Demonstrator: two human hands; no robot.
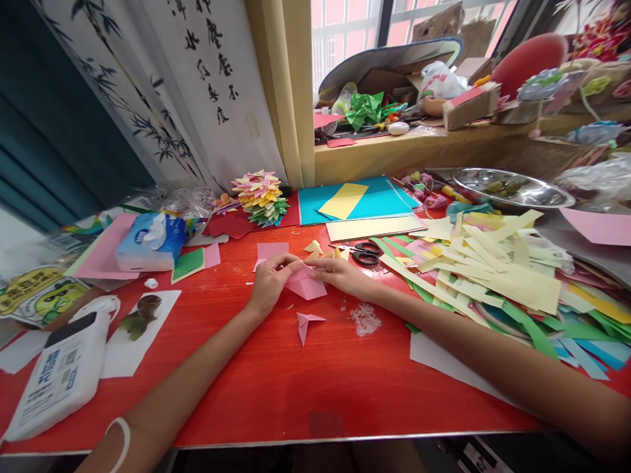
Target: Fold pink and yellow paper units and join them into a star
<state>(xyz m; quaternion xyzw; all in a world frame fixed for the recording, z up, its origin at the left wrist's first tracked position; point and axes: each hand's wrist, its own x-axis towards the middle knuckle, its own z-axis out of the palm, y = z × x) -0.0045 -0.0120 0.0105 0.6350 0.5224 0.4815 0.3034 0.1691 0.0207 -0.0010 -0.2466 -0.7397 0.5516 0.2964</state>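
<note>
Left hand [271, 282] pinches the pink paper [306, 282] at its upper left edge, fingers nearly closed. Right hand [340, 276] grips the same sheet from the upper right, fingers curled in; fingertips of both close together. Sheet sits between the hands, above the red table [276, 394]. Folded pink piece [308, 325] lies just nearer the wearer. Black-handled scissors [365, 253] beyond the right hand; flat pink square [272, 253] beyond the left.

A thin white band [121, 445] encircles the left forearm near the elbow. Both forearms are without sleeves, and the hands, left [272, 281] and right [340, 274], wear no gloves.
</note>
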